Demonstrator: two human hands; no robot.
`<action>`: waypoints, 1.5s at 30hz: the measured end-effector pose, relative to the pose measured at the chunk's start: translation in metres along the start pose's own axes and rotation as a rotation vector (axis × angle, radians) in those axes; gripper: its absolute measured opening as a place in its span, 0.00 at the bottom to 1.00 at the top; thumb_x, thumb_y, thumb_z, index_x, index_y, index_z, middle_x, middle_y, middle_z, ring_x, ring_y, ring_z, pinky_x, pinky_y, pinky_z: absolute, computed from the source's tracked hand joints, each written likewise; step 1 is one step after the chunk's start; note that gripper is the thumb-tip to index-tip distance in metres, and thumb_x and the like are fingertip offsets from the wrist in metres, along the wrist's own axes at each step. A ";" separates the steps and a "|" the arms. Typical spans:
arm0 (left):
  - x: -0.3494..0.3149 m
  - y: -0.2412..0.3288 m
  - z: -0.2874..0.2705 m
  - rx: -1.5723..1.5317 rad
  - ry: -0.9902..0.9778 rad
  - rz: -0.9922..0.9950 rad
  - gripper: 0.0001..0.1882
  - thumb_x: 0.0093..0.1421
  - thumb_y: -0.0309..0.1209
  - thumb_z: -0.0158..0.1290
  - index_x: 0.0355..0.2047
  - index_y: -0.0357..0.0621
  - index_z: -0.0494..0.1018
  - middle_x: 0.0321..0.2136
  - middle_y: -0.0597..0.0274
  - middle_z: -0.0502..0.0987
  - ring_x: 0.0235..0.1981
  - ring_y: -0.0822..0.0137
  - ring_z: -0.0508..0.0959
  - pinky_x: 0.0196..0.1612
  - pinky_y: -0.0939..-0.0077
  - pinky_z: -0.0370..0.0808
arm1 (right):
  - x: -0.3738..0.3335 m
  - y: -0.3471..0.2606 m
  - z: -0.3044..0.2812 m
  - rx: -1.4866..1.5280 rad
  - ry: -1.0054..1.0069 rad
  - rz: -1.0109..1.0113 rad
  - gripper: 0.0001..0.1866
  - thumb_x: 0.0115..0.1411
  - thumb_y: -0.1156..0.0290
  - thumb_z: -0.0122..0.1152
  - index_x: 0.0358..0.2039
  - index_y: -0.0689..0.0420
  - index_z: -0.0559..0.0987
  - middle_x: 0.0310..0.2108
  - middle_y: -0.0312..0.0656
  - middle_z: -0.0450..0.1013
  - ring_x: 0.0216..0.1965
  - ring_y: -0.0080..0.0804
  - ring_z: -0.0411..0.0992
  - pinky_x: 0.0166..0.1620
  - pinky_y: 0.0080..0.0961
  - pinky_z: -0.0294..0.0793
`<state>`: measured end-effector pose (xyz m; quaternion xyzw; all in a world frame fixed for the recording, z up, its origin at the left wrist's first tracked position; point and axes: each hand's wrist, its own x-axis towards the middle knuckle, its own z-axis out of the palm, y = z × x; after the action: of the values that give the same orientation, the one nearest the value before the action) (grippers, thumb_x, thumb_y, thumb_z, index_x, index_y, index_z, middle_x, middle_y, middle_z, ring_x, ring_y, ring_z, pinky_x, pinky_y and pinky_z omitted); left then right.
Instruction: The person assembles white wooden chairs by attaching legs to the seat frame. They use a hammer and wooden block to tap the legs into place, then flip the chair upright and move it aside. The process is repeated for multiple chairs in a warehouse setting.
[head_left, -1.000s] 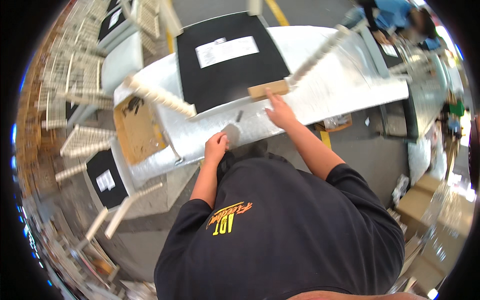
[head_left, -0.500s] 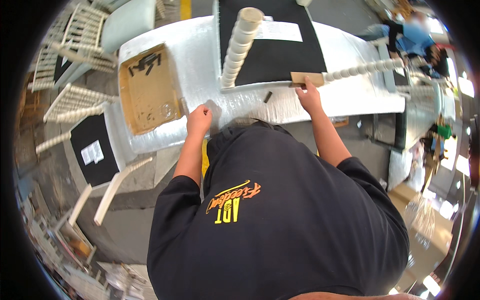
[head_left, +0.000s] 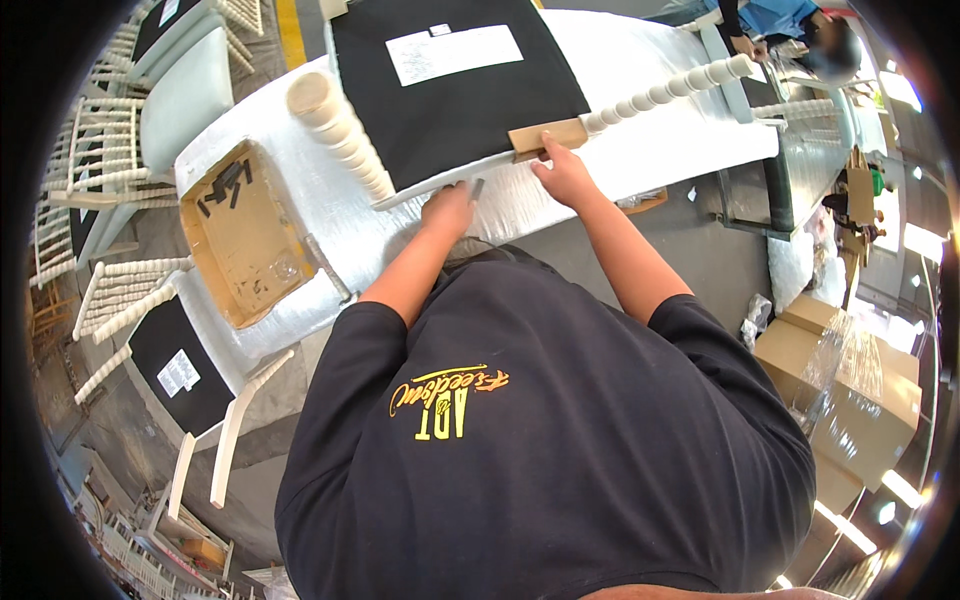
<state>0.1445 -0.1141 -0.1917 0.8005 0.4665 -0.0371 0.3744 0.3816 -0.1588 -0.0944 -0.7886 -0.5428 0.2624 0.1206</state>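
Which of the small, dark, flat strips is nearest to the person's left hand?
The lone dark grey strip just beside the left hand; the other strips lie inside the brown cardboard tray.

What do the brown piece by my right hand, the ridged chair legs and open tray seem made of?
Brown piece: matte, plain tan; cardboard or perhaps bare wood. Ridged chair legs: probably painted wood, cream with one tan end; possibly plastic. Open tray: likely cardboard, matte brown, thin-walled.

Black T-shirt (head_left: 600, 450); short sleeves (head_left: 690, 345); yellow, orange print (head_left: 447, 400)
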 end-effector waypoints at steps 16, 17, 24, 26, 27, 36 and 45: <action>-0.022 0.006 0.008 -0.561 0.036 -0.237 0.18 0.58 0.29 0.64 0.48 0.40 0.75 0.32 0.53 0.82 0.32 0.58 0.83 0.34 0.66 0.80 | -0.004 0.028 -0.003 0.175 -0.053 -0.177 0.41 0.65 0.64 0.63 0.73 0.66 0.58 0.57 0.57 0.74 0.49 0.50 0.77 0.54 0.39 0.76; -0.032 0.016 -0.012 -0.758 -0.008 -0.269 0.16 0.60 0.29 0.63 0.47 0.40 0.75 0.31 0.54 0.81 0.30 0.62 0.83 0.30 0.69 0.79 | -0.004 0.030 -0.004 0.182 -0.050 -0.189 0.41 0.64 0.64 0.63 0.73 0.66 0.58 0.57 0.57 0.74 0.48 0.49 0.77 0.53 0.38 0.77; -0.025 0.057 -0.071 -1.179 0.342 -0.215 0.14 0.65 0.27 0.58 0.49 0.35 0.75 0.33 0.56 0.83 0.23 0.68 0.83 0.19 0.77 0.74 | 0.002 0.041 0.012 0.212 0.065 -0.312 0.41 0.64 0.66 0.65 0.73 0.65 0.59 0.56 0.56 0.74 0.43 0.47 0.78 0.49 0.38 0.78; -0.009 0.069 -0.078 -1.165 0.442 -0.220 0.14 0.65 0.27 0.58 0.49 0.34 0.76 0.35 0.55 0.84 0.25 0.67 0.84 0.20 0.76 0.75 | 0.006 0.041 0.013 0.221 0.086 -0.341 0.41 0.63 0.66 0.65 0.73 0.64 0.60 0.55 0.56 0.75 0.42 0.46 0.78 0.49 0.38 0.78; 0.001 0.069 -0.077 -1.109 0.474 -0.233 0.14 0.65 0.28 0.59 0.49 0.34 0.76 0.35 0.54 0.84 0.25 0.67 0.85 0.20 0.75 0.76 | 0.006 0.042 0.011 0.236 0.066 -0.329 0.40 0.63 0.66 0.65 0.73 0.64 0.60 0.54 0.56 0.75 0.42 0.45 0.78 0.48 0.37 0.78; -0.050 0.043 -0.072 -0.596 0.363 -0.054 0.14 0.61 0.33 0.61 0.46 0.45 0.81 0.30 0.54 0.84 0.32 0.59 0.85 0.38 0.64 0.80 | 0.000 0.038 0.003 0.282 -0.068 -0.228 0.42 0.63 0.68 0.64 0.74 0.64 0.58 0.51 0.54 0.74 0.35 0.40 0.77 0.45 0.35 0.78; -0.167 -0.105 -0.013 -0.175 0.797 -0.977 0.19 0.61 0.37 0.60 0.49 0.44 0.74 0.48 0.47 0.79 0.49 0.44 0.82 0.50 0.49 0.78 | 0.002 0.039 0.004 0.259 -0.043 -0.206 0.41 0.63 0.68 0.65 0.73 0.65 0.59 0.49 0.53 0.75 0.36 0.41 0.77 0.44 0.35 0.78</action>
<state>-0.0341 -0.1961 -0.1730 0.4143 0.8826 0.1354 0.1761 0.4109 -0.1724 -0.1162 -0.7008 -0.5850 0.3330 0.2361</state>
